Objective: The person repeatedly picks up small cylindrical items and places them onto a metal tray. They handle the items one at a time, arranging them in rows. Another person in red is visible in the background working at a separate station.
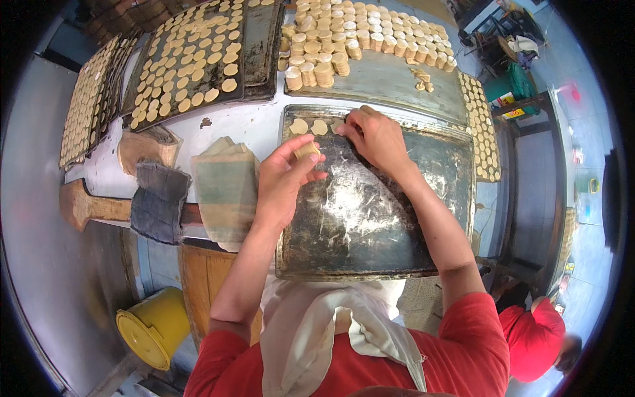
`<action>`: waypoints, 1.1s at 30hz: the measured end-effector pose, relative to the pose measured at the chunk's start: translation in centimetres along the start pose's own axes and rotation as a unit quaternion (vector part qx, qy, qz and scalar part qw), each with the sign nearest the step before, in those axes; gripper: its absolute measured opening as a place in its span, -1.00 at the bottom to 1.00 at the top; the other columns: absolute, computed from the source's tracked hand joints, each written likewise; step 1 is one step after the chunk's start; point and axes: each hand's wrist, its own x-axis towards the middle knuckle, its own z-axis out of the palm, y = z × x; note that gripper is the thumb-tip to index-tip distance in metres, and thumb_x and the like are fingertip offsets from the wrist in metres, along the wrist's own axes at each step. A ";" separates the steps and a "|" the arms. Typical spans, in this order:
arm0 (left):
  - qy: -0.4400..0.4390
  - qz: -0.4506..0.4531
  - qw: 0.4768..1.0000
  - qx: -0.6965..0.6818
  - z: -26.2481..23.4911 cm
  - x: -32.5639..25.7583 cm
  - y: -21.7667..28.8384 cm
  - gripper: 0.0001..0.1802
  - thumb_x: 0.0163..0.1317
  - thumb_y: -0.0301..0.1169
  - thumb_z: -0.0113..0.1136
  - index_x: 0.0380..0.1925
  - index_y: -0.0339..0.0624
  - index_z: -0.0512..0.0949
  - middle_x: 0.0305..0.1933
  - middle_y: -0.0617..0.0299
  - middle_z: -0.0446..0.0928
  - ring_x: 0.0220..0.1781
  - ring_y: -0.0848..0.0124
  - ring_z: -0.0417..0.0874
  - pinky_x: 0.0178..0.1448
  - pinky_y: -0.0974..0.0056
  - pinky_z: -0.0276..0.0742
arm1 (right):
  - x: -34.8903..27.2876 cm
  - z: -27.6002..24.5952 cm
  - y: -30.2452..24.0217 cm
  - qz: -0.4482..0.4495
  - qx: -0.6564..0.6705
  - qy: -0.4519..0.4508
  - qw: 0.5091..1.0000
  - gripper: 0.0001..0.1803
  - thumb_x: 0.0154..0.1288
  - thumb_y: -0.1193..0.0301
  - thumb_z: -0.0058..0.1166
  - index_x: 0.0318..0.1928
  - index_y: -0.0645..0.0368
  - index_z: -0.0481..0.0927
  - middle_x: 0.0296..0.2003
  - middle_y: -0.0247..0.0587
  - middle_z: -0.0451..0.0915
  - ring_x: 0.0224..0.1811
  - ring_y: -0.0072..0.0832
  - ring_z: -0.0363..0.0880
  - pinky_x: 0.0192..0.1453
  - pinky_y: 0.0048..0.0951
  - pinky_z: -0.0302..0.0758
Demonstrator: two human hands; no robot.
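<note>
Bkgd: yel label [513, 113]; LH [280, 177] holds disc stk [306, 151], RH [381, 140] touches disc [337, 126].

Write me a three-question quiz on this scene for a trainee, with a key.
1. Which hand is at the rightmost round on the tray: left or right?
2. True or false: rounds cover the whole tray.
3. What does the left hand hold?

Key:
1. Right.
2. False; they form a short row near its far left corner.
3. A small stack of rounds.
</note>
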 end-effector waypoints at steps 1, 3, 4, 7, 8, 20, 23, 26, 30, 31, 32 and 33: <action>-0.010 -0.009 1.000 0.008 0.1 0.1 0.0 -0.52 0.56 -0.54 0.35 0.42 -0.38 0.56 0.26 0.05 0.69 0.18 0.29 0.79 0.12 0.21 0.84 | -0.3 -0.1 0.2 0.009 0.071 -0.041 0.997 -0.72 0.55 0.22 0.31 -0.09 0.21 0.77 -0.29 0.02 0.79 -0.27 -0.14 0.77 -0.08 -0.10 0.66; -0.035 -0.026 0.999 0.017 0.4 0.2 -0.2 -0.53 0.57 -0.54 0.33 0.42 -0.39 0.55 0.27 0.05 0.68 0.21 0.28 0.78 0.14 0.20 0.84 | -1.3 0.0 0.6 -0.026 0.248 -0.128 0.960 -0.73 0.55 0.24 0.30 -0.07 0.22 0.77 -0.26 0.03 0.80 -0.25 -0.16 0.78 -0.07 -0.11 0.65; -0.041 -0.020 0.999 0.010 0.6 0.3 -0.3 -0.52 0.57 -0.54 0.33 0.42 -0.39 0.55 0.26 0.06 0.67 0.21 0.27 0.78 0.15 0.20 0.84 | -1.4 -0.2 0.8 -0.032 0.244 -0.081 0.966 -0.72 0.55 0.23 0.30 -0.08 0.22 0.77 -0.25 0.04 0.80 -0.24 -0.14 0.78 -0.07 -0.11 0.65; -0.049 -0.013 0.999 0.003 1.5 0.4 -0.8 -0.51 0.58 -0.54 0.32 0.44 -0.40 0.54 0.27 0.07 0.66 0.23 0.27 0.78 0.17 0.20 0.84 | -1.6 -1.1 1.5 0.005 0.120 -0.001 0.993 -0.69 0.56 0.19 0.29 -0.11 0.22 0.76 -0.25 0.11 0.78 -0.21 0.01 0.80 -0.06 -0.07 0.66; -0.042 -0.013 0.999 0.008 1.8 0.5 -0.8 -0.51 0.57 -0.53 0.33 0.44 -0.40 0.53 0.28 0.08 0.65 0.23 0.26 0.78 0.18 0.20 0.84 | -1.6 -1.4 1.7 0.016 0.046 -0.007 0.999 -0.68 0.57 0.18 0.29 -0.12 0.22 0.76 -0.25 0.13 0.78 -0.19 0.03 0.80 -0.06 -0.06 0.66; -0.060 -0.023 0.997 0.037 3.2 0.8 -0.9 -0.50 0.54 -0.51 0.38 0.43 -0.36 0.55 0.30 0.08 0.63 0.24 0.26 0.77 0.14 0.21 0.83 | -3.3 -2.1 1.8 0.011 0.292 -0.094 0.952 -0.78 0.57 0.31 0.33 -0.01 0.21 0.72 -0.18 -0.09 0.79 -0.13 -0.36 0.76 0.04 -0.26 0.65; -0.067 -0.022 0.997 0.033 3.5 0.7 -1.0 -0.49 0.54 -0.53 0.36 0.44 -0.34 0.55 0.32 0.08 0.63 0.26 0.24 0.77 0.14 0.21 0.82 | -3.0 -2.4 3.0 -0.005 0.220 -0.044 0.975 -0.81 0.57 0.35 0.30 0.00 0.21 0.73 -0.17 -0.07 0.78 -0.14 -0.30 0.76 0.06 -0.23 0.65; -0.065 -0.020 0.997 0.037 3.5 0.6 -1.1 -0.49 0.56 -0.53 0.34 0.46 -0.33 0.54 0.44 0.03 0.58 0.29 0.23 0.77 0.14 0.21 0.82 | -2.6 -3.1 4.3 0.003 0.108 0.039 0.993 -0.77 0.52 0.38 0.32 0.09 0.16 0.74 -0.11 0.02 0.78 -0.08 -0.04 0.81 0.06 -0.09 0.68; -0.097 0.012 0.995 0.037 3.1 0.7 -1.1 -0.49 0.57 -0.53 0.32 0.47 -0.35 0.55 0.73 -0.04 0.34 0.30 0.22 0.78 0.13 0.22 0.81 | -2.8 -2.8 4.6 -0.023 -0.010 0.057 0.998 -0.65 0.45 0.35 0.39 0.20 0.04 0.75 -0.01 -0.03 0.72 -0.03 0.03 0.80 0.02 0.01 0.71; -0.111 0.001 0.993 0.040 3.1 0.9 -1.2 -0.51 0.56 -0.53 0.33 0.44 -0.34 0.56 0.78 -0.06 0.24 0.28 0.23 0.79 0.12 0.22 0.82 | -2.9 -2.4 4.4 -0.053 -0.027 0.050 0.997 -0.64 0.44 0.35 0.39 0.20 0.03 0.75 -0.01 -0.04 0.70 -0.03 0.01 0.80 0.01 -0.01 0.72; -0.124 -0.011 0.991 0.044 3.1 1.0 -1.2 -0.52 0.56 -0.53 0.33 0.42 -0.34 0.58 0.82 -0.08 0.15 0.26 0.24 0.80 0.11 0.22 0.84 | -3.0 -2.1 4.1 -0.100 -0.038 0.046 0.993 -0.64 0.43 0.35 0.39 0.20 0.02 0.76 -0.01 -0.06 0.68 -0.03 -0.01 0.80 0.00 -0.03 0.73; -0.134 -0.022 0.989 0.050 3.1 1.0 -1.3 -0.54 0.55 -0.53 0.34 0.40 -0.33 0.60 0.87 -0.10 0.05 0.24 0.25 0.82 0.10 0.22 0.85 | -2.9 -1.7 3.9 -0.139 -0.075 0.048 0.986 -0.65 0.41 0.33 0.40 0.17 0.01 0.77 -0.02 -0.10 0.63 -0.04 -0.05 0.79 -0.02 -0.07 0.74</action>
